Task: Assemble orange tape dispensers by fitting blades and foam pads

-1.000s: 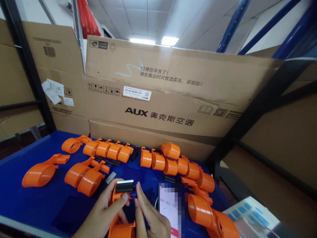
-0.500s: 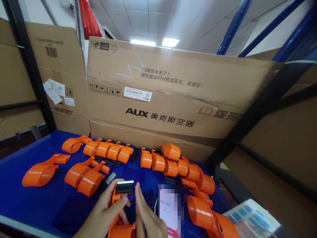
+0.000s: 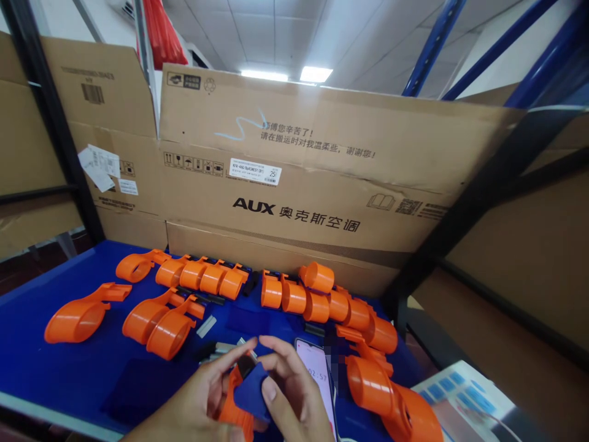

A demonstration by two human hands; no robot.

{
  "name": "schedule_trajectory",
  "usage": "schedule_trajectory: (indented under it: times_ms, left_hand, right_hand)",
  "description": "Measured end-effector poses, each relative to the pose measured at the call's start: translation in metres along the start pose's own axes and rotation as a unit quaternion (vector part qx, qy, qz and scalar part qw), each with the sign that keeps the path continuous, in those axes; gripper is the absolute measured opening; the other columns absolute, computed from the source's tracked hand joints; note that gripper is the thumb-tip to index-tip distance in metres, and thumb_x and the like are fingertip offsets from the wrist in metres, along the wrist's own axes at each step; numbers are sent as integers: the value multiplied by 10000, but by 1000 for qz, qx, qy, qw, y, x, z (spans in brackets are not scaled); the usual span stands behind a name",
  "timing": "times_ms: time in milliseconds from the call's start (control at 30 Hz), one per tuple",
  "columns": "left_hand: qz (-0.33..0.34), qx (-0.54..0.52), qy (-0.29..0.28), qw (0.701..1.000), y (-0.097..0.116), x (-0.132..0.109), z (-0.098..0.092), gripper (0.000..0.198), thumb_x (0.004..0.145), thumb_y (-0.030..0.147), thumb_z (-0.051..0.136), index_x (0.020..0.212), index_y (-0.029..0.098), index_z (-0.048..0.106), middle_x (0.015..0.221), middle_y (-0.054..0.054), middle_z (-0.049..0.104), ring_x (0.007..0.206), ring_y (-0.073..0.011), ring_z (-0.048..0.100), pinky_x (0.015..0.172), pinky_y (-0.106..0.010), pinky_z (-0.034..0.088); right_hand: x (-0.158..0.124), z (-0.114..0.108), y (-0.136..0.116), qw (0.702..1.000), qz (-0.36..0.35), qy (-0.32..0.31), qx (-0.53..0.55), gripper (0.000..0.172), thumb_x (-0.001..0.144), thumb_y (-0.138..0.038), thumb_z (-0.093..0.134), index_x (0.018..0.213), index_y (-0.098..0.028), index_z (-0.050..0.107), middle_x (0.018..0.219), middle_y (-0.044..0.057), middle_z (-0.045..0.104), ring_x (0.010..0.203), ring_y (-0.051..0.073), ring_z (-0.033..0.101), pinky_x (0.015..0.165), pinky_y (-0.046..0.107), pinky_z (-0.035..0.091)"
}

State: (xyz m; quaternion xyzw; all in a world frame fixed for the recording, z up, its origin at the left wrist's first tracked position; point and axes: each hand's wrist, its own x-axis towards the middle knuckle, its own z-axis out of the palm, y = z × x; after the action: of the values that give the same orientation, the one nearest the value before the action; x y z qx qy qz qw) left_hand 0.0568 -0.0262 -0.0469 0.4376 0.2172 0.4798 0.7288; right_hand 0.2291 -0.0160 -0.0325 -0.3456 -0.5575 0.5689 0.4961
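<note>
My left hand is wrapped round an orange tape dispenser, held low at the front of the blue table. A dark strip at the dispenser's head shows between my hands, with a bit of bright metal edge above it. Across that end lies a dark blue flat piece; my right hand has its thumb pressed on it and the fingers curled behind. Whether the blue piece is fixed to the dispenser, I cannot tell. Just beyond my left fingers lie metal strips, partly covered by the hand.
Rows of orange dispensers stand at the back, more at left and right. A phone showing a timer lies beside my right hand. A cardboard wall closes off the rear; a white box sits at right.
The dispenser has turned in my hands: its toothed blade faced up before, and now the blue piece faces me. My right hand has gone from flat alongside to fingers curled on the blue piece.
</note>
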Motion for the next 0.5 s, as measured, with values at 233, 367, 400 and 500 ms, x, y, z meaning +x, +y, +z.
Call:
schedule_trajectory:
  times_ms: [233, 367, 400, 500]
  left_hand:
    - [48, 140, 159, 976, 9, -7, 10, 425, 786, 388, 800, 1201, 310, 754, 1317, -56, 745, 1338, -367, 561, 1057, -439, 504]
    - [-10, 64, 197, 978, 12, -10, -1, 488, 781, 459, 785, 1231, 281, 713, 1291, -113, 754, 1186, -376, 684, 808, -406, 625]
    - [-22, 31, 205, 978, 15, -10, -6, 547, 791, 528, 749, 1263, 259, 683, 1201, -146, 790, 1066, -382, 743, 685, -394, 632]
    - [4, 2, 256, 967, 29, -14, -18, 702, 763, 668, 682, 1255, 169, 678, 883, -169, 841, 785, -389, 794, 543, -404, 607]
  right_hand:
    - [-1, 6, -5, 982, -78, 39, -166, 276, 865, -413, 680, 1068, -250, 588, 878, 39, 692, 806, 207, 612, 674, 274, 541]
    - [13, -1, -15, 972, -53, -10, -231, 309, 991, -448, 499, 1217, -255, 584, 925, 43, 728, 845, 218, 670, 791, 330, 554]
    - [17, 0, -15, 962, -52, -16, -268, 312, 1026, -430, 427, 1235, -262, 586, 958, 51, 738, 890, 226, 683, 845, 353, 540]
    - [29, 15, -9, 906, -66, -43, -415, 246, 1008, -335, 459, 1117, -264, 668, 1041, 88, 754, 997, 288, 689, 961, 443, 474]
